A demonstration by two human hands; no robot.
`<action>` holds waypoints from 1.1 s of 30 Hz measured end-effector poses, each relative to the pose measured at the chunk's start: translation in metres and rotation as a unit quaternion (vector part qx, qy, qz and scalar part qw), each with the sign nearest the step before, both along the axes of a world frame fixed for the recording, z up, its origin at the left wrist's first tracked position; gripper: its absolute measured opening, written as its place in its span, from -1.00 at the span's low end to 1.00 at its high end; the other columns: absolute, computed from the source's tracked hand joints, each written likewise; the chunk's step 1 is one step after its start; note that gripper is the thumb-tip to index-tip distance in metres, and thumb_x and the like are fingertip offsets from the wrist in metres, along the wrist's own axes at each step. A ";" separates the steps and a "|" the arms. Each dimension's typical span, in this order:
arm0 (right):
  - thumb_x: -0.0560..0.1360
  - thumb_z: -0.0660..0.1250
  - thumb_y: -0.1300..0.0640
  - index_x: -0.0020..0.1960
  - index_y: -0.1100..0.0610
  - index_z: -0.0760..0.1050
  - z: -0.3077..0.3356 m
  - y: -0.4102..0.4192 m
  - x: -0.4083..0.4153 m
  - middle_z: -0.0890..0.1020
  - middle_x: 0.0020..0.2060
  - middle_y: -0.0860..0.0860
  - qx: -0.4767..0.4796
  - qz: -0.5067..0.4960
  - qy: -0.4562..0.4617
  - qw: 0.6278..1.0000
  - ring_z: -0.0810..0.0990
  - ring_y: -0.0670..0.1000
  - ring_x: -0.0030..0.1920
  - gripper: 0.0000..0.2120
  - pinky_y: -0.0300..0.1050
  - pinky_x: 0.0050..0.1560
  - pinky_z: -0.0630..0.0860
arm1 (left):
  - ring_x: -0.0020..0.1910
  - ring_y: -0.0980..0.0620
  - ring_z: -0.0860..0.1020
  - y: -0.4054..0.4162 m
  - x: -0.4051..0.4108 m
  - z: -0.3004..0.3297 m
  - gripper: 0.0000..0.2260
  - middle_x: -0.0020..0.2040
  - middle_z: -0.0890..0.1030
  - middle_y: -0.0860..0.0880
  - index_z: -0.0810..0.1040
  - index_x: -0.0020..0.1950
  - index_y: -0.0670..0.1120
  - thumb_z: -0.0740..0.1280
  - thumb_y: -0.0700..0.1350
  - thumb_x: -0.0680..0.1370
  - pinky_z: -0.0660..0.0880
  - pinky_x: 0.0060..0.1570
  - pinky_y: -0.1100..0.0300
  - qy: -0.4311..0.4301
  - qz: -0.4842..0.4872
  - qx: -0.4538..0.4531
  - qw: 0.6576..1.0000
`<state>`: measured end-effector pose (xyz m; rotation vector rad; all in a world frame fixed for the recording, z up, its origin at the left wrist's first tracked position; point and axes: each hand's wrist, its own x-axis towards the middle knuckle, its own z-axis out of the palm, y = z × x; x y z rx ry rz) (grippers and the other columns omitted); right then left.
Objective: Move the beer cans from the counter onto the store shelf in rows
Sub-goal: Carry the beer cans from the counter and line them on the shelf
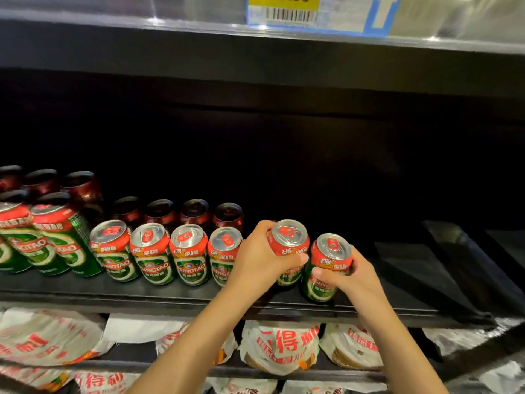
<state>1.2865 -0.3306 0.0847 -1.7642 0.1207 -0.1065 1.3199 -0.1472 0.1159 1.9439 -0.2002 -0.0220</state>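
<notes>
Short cans, front edge of the shelf (170, 294): I count six, the first (112, 248) at the left, and two of the six are in hand.
Short cans, back row: four, dim, starting at (127, 209).
Tall cans, left end of shelf: two clear at the front (61, 237), at least five more behind, cut off by the frame.
Hands: two, left hand (257, 258), right hand (348, 275), one can each.
Price tags on the upper rail: one (284, 9).
Wrapped packs below: several, too blurred for me to count.
</notes>
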 end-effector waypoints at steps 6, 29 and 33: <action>0.24 0.58 0.18 0.10 0.05 0.50 -0.008 -0.005 0.045 0.66 -0.04 0.00 0.022 0.009 0.024 0.999 0.64 -0.04 -0.02 -0.53 -0.13 -0.01 0.57 | -0.01 0.03 0.57 -0.004 0.049 0.020 -0.43 -0.01 0.57 0.03 0.44 0.17 -0.07 0.51 0.12 0.27 0.55 -0.10 0.15 -0.010 0.016 0.165 0.986; 0.25 0.56 0.27 0.04 -0.14 0.44 -0.022 0.033 0.096 0.62 0.01 -0.09 0.043 0.034 -0.009 0.998 0.60 -0.13 0.02 -0.47 -0.23 -0.01 0.52 | -0.03 0.11 0.47 0.037 0.123 0.025 -0.42 0.00 0.51 0.07 0.42 0.21 0.00 0.52 0.10 0.26 0.48 -0.03 0.19 -0.036 -0.138 0.405 0.903; 0.27 0.55 0.29 0.03 -0.15 0.43 -0.021 0.035 0.097 0.60 -0.02 -0.13 0.035 0.039 -0.011 0.999 0.59 -0.19 -0.01 -0.48 -0.35 -0.13 0.53 | 0.00 0.09 0.50 0.037 0.125 0.027 -0.45 0.08 0.55 0.03 0.42 0.24 -0.02 0.51 0.04 0.32 0.47 -0.02 0.23 -0.030 -0.173 0.402 0.898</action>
